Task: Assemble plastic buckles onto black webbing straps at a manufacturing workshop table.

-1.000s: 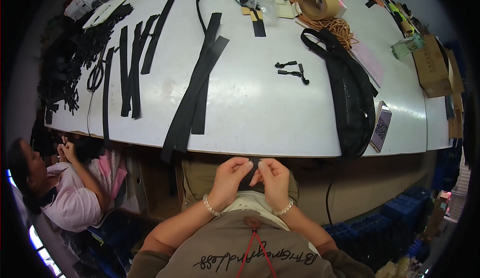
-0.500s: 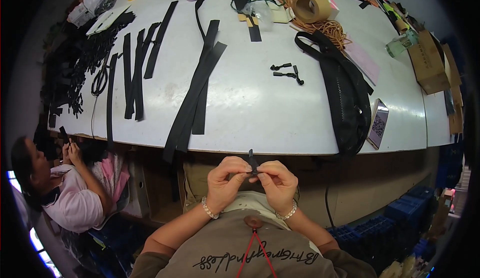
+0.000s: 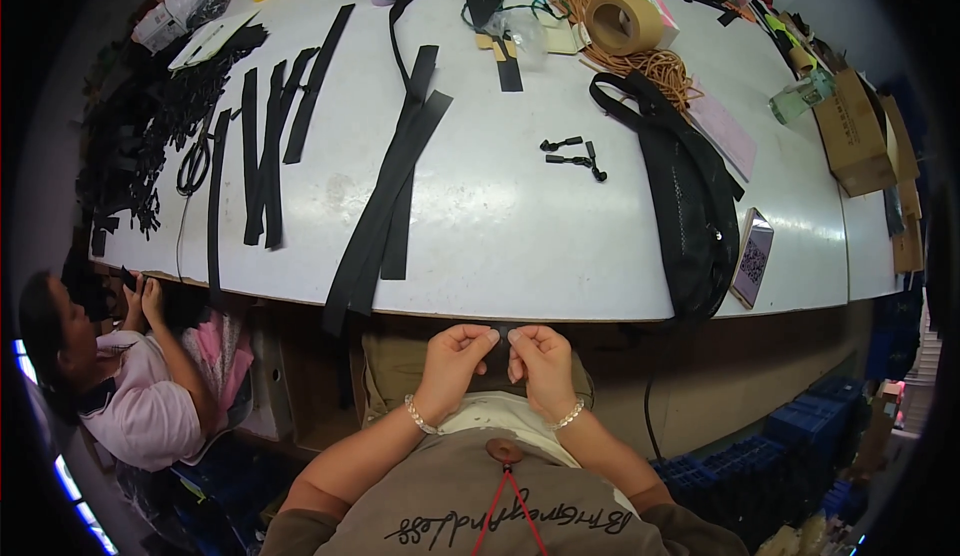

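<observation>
My left hand (image 3: 455, 361) and my right hand (image 3: 543, 364) are close together just below the near edge of the white table (image 3: 520, 246), over my lap. Between the fingertips of both hands sits a small black piece (image 3: 502, 341), pinched from each side; its exact shape is too small to tell. Both wrists carry beaded bracelets. On the table above lie long black straps (image 3: 385, 206) and three small black zipper pulls (image 3: 572, 154).
A black bag (image 3: 685, 206) lies at the right with a phone (image 3: 753, 256) beside it. Scissors (image 3: 195, 161) and a heap of black parts (image 3: 140, 146) sit left. A tape roll (image 3: 620, 21), orange cord and cardboard boxes (image 3: 860, 136) lie farther back. Another person (image 3: 110, 376) sits at lower left.
My hands have stayed together at the table edge, shifting slightly; the black piece that stood up between the fingers half a second ago now sits lower between the fingertips.
</observation>
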Available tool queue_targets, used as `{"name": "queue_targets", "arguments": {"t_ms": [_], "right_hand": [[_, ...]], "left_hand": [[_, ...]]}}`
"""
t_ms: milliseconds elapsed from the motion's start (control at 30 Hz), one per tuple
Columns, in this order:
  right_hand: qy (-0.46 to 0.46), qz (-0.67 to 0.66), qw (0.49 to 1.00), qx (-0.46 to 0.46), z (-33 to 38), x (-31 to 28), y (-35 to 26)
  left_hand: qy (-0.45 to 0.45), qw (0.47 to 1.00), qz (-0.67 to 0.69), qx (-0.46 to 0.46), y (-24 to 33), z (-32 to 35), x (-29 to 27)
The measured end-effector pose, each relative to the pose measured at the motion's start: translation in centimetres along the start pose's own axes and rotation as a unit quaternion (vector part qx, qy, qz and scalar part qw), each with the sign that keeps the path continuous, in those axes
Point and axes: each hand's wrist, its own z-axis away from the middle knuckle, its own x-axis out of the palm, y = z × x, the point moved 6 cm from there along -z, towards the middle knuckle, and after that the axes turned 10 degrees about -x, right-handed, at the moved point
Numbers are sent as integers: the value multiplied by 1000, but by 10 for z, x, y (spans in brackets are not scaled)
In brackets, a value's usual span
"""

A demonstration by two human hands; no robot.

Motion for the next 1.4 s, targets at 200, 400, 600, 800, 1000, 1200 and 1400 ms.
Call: {"name": "queue_targets", "arguments": {"t_ms": [200, 400, 600, 800, 1000, 1200, 1400], "right_hand": [[49, -41, 998, 18, -3, 5, 4], [67, -61, 996, -10, 1, 8, 1], [-26, 4, 1000, 15, 2, 7, -10], [-142, 122, 936, -296, 27, 36, -87], [-172, 140, 907, -358, 32, 47, -106], [-173, 153, 899, -372, 35, 48, -108], [-159, 138, 924, -318, 34, 49, -103]], "left_hand": [[17, 997, 72, -37, -5, -9, 2], [12, 994, 109, -28, -4, -10, 6], [-54, 992, 68, -88, 1, -7, -3], [-105, 977, -101, 159, 82, 60, 19], [-104, 909, -183, 360, 104, 79, 21], [-97, 875, -218, 420, 109, 85, 24], [-98, 907, -175, 371, 102, 79, 19]]}}
